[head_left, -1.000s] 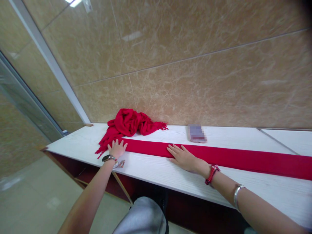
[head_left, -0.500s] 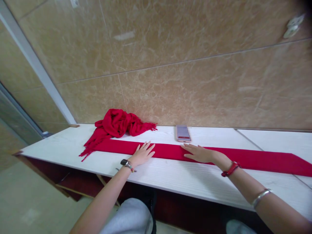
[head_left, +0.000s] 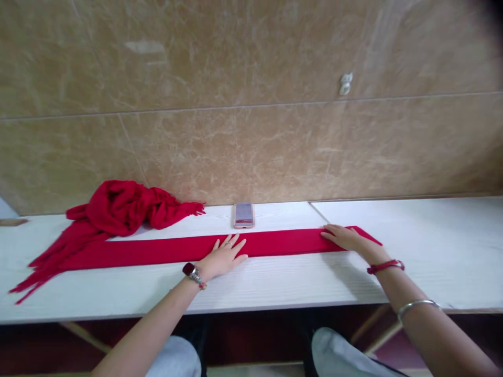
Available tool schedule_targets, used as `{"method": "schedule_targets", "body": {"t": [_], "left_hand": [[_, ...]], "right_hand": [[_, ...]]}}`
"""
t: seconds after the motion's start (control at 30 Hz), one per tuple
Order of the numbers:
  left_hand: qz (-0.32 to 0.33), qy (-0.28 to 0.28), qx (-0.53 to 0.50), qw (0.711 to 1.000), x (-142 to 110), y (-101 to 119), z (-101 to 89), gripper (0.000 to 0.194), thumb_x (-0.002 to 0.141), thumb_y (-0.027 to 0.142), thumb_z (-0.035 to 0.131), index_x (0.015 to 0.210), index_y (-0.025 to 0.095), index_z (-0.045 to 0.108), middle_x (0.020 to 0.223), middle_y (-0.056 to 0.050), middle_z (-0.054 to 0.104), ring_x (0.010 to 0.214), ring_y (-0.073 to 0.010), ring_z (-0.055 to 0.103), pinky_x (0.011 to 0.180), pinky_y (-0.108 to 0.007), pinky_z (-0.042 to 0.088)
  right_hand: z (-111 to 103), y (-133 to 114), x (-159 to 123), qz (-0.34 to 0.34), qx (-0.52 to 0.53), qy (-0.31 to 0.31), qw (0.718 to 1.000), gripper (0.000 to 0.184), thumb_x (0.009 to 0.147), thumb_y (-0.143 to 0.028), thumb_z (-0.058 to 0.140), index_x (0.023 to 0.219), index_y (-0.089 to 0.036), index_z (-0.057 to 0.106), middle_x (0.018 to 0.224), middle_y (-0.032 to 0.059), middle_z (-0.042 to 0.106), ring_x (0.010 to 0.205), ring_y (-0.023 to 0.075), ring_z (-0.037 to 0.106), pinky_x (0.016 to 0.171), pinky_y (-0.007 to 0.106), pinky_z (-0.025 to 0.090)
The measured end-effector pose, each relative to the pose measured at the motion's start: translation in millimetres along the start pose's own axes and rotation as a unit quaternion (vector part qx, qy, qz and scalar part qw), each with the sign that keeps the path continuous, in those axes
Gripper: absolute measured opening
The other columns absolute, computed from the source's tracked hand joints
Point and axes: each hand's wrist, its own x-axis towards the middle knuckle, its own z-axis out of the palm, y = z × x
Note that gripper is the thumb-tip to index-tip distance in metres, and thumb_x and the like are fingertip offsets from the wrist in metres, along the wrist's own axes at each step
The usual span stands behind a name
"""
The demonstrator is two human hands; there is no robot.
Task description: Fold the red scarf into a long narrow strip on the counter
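Observation:
A flat red scarf (head_left: 283, 242), folded into a long narrow band, runs sideways along the white counter. Its right end (head_left: 363, 233) is cut off at a slant. My left hand (head_left: 223, 257) rests on the band around its middle, palm down with fingers spread. Near the slanted end, my right hand (head_left: 341, 237) lies flat across the cloth, fingers stretched out to the left. At the left is a crumpled heap of red fringed cloth (head_left: 121, 209). Its tassels trail over the band's left end, and I cannot tell whether the two are one piece.
A phone (head_left: 244, 215) lies on the white counter (head_left: 440, 251) behind the band, close to the tiled wall (head_left: 236, 152). A small white figure (head_left: 346, 84) is fixed to the wall. Open shelving sits below the counter's front edge, above my knees.
The view has swung right. My right hand has slid right along the band to its slanted end, while my left hand remains about mid-band. The slanted end has come closer to me.

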Motion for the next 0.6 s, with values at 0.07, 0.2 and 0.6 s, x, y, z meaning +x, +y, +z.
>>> {"method": "schedule_targets", "body": {"t": [0.07,0.2,0.6], "left_hand": [[0.034,-0.001,0.001,0.999,13,26,1.0,0.06,0.09,0.054,0.022,0.142,0.024,0.016,0.149,-0.007,0.006,0.136,-0.0251,0.0,0.105,-0.052,0.01],[0.062,0.012,0.009,0.998,33,63,2.3,0.061,0.09,0.053,0.025,0.142,0.023,0.016,0.149,-0.008,0.006,0.136,-0.0278,0.001,0.105,-0.054,0.01],[0.105,0.018,0.025,0.994,79,120,1.2,0.061,0.089,0.054,0.027,0.141,0.022,0.02,0.148,-0.011,0.009,0.135,-0.0321,0.007,0.103,-0.057,0.014]], "right_hand": [[-9,4,-7,0.017,-0.017,-0.017,1.0,0.037,0.09,-0.04,0.035,0.112,-0.024,0.059,0.119,0.0106,0.058,0.11,0.0242,0.052,0.09,0.039,0.039],[-29,0,-10,0.018,-0.051,-0.063,0.997,0.037,0.09,-0.041,0.036,0.112,-0.02,0.058,0.117,0.0128,0.057,0.107,0.0233,0.053,0.087,0.035,0.04],[-70,12,16,-0.017,-0.088,-0.173,0.981,0.035,0.074,-0.031,0.06,0.106,-0.018,0.064,0.106,0.0108,0.065,0.091,0.0232,0.061,0.069,0.028,0.044]]}}
